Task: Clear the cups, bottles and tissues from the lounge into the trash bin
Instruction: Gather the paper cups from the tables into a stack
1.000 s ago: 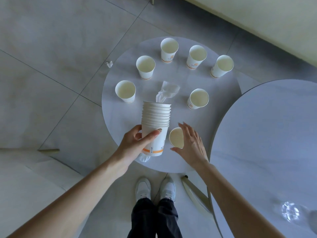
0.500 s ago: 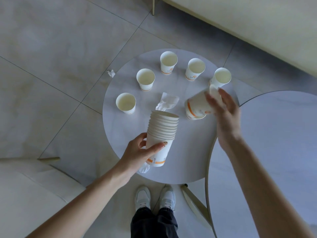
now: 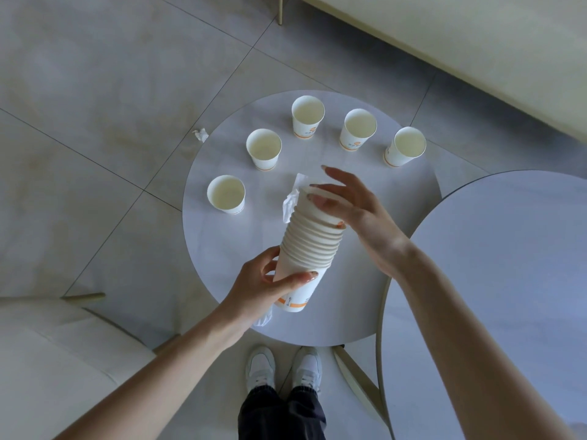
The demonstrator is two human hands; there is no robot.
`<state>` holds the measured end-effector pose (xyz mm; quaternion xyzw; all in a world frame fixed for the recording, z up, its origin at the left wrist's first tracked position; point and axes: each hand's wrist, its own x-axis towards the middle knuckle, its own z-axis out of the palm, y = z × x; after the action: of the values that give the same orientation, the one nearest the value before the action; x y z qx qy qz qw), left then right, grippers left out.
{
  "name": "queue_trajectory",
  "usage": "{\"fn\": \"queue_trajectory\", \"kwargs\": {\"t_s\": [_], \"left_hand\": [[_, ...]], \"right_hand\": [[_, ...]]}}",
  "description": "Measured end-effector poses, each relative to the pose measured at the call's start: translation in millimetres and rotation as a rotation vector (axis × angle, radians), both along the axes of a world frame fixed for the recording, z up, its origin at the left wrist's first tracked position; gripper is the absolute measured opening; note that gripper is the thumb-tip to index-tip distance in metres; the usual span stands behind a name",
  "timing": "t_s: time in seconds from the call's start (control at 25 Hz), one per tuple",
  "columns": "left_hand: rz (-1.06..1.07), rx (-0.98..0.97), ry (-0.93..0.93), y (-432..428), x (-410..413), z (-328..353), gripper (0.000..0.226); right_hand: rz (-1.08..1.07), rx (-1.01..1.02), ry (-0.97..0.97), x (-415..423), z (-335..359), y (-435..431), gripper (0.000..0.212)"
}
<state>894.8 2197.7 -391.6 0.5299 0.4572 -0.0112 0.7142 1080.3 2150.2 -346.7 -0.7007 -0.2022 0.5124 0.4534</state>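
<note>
Left hand (image 3: 257, 290) fingers (image 3: 297, 277) curled round the tilted stack of white paper cups (image 3: 313, 246) over the round grey table (image 3: 365, 300), near edge; right hand (image 3: 359, 214), fingers spread on top, needed to push along that tilt.

This is looking like a lounge or waiting area. Two low round tables are standing edge to edge, the smaller worktop (image 3: 222, 281) beside the larger worktop (image 3: 492, 265), on big grey floor tiles (image 3: 95, 74). A cream sofa (image 3: 476, 42) on slim legs is sitting beyond the smaller worktop's far edge, and another cream seat (image 3: 47, 360) is sitting off its near-left edge. Branded paper cups (image 3: 308, 117) are standing along that far edge.
</note>
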Motion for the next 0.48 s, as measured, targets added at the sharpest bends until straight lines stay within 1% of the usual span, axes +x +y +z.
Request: {"fn": "queue_trajectory", "kwargs": {"t_s": [0.16, 0.36, 0.4, 0.48], "left_hand": [[-0.006, 0.003, -0.001, 1.0, 3.9, 0.0, 0.042], [0.008, -0.007, 0.0, 1.8, 8.9, -2.6, 0.039], [0.021, -0.013, -0.004, 1.8, 9.6, -3.6, 0.039], [0.053, -0.026, -0.012, 2.5, 10.9, -5.7, 0.039]], "right_hand": [[0.036, -0.005, 0.045, -5.0, -10.0, -4.6, 0.076], [0.037, -0.002, 0.097, -7.2, -17.8, -7.3, 0.07], [0.0, 0.01, 0.074, -4.0, -22.7, -8.0, 0.064], [-0.202, 0.032, -0.06, 9.8, -38.1, -11.0, 0.049]]}}
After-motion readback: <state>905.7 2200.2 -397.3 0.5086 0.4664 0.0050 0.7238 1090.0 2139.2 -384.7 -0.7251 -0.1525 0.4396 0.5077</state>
